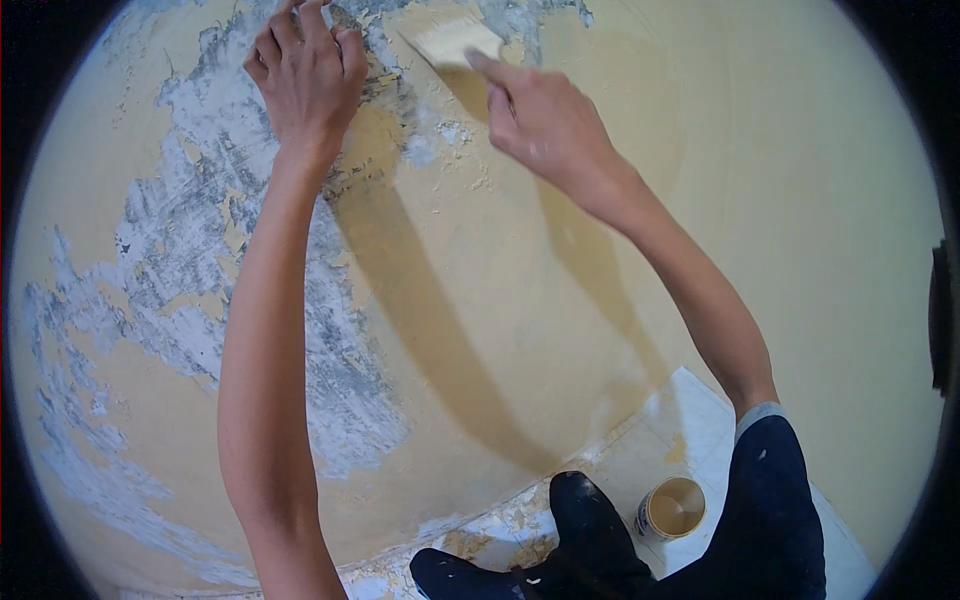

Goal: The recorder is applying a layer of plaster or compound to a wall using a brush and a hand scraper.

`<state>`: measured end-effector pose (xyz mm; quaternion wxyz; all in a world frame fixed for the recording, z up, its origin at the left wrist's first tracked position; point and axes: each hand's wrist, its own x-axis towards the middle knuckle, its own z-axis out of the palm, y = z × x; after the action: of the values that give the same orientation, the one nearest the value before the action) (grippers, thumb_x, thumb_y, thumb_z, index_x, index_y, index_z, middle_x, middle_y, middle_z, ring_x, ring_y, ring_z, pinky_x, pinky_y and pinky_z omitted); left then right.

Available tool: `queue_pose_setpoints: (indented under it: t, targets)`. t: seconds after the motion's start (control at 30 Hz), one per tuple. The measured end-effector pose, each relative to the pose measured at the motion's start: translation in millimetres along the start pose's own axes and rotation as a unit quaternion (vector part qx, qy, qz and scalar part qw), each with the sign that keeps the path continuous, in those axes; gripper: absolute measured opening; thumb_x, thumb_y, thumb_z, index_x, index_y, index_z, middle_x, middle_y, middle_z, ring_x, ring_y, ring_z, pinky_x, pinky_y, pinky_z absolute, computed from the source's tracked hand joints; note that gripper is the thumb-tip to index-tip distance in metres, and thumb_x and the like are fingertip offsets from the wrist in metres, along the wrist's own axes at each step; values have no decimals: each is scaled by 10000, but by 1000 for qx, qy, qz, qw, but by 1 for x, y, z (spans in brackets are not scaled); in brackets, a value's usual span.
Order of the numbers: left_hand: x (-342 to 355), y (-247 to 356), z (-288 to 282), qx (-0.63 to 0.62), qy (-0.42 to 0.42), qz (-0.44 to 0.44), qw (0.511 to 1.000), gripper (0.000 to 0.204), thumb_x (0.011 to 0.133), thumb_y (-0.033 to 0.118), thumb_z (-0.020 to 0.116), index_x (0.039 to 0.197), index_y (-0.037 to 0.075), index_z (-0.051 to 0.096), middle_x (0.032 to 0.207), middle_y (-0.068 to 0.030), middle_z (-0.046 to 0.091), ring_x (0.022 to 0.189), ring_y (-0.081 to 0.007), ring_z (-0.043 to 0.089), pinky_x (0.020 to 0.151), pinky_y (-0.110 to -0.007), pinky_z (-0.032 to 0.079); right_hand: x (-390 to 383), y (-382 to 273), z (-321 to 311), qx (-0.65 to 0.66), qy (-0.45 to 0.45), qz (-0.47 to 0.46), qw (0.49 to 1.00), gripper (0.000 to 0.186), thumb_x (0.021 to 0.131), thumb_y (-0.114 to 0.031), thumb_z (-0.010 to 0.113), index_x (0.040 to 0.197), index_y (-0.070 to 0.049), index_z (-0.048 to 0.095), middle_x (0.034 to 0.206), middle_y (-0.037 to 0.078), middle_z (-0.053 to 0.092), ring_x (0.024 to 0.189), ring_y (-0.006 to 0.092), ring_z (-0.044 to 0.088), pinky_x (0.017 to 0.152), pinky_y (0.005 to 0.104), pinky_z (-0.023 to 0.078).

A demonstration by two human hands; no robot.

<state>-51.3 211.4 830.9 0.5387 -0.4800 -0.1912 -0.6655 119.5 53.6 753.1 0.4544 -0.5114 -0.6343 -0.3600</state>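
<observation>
My right hand is closed on a scraper, with the index finger stretched along its wide pale blade. The blade is at the upper part of the wall, where yellowish paint is flaking; its handle is hidden in my fist. My left hand is raised against the wall to the left of the scraper, its fingers curled. Something greyish shows beside its thumb, but I cannot make out whether the hand holds it. Grey and white patches show through the paint around and below my left hand.
A round tub stands on the floor at the lower right, beside my dark shoes and trousers. Paint flakes litter the floor along the wall's foot. A pale sheet lies near the tub. A dark object sits at the far right edge.
</observation>
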Motion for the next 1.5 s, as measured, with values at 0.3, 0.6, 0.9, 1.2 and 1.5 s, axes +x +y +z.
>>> queue_pose_setpoints:
  t: [0.3,0.6,0.9,1.2,1.5]
  targets:
    - [-4,-3,4,-98,-45,-32,994,390,950,272,464,1311,138,534,1390,-109,497,1293,-322,432,1080,-503,270,17,13,-19,36,7,-10,999,454,836,-102,489,1243,0,662,836,254,685,757,418,665,738,483,537]
    - [-4,-2,3,-96,-45,-35,994,395,946,277,454,1306,135,537,1389,-109,480,1303,-316,414,1089,-504,257,24,17,-18,-11,1,-58,998,473,851,-110,461,1267,5,654,642,190,583,547,286,549,606,420,460]
    - [-3,-3,3,-83,-40,-30,995,430,918,278,498,1301,90,553,1362,-119,495,1267,-309,429,1068,-484,280,28,18,-27,-47,-8,-29,998,481,808,-96,458,1220,8,684,578,204,563,511,332,539,581,455,454]
    - [-2,-3,2,-78,-42,-29,996,436,916,283,494,1299,83,553,1362,-123,494,1268,-307,429,1073,-478,279,29,6,-38,-55,-9,-56,997,471,801,-107,470,1201,-20,702,646,209,614,562,345,588,601,449,479]
    - [-4,-3,3,-99,-39,-36,994,401,944,283,475,1314,135,522,1383,-102,481,1290,-317,420,1082,-492,266,14,-3,-39,-25,-105,-6,994,484,738,-107,532,1170,38,693,883,285,688,839,430,677,792,474,545]
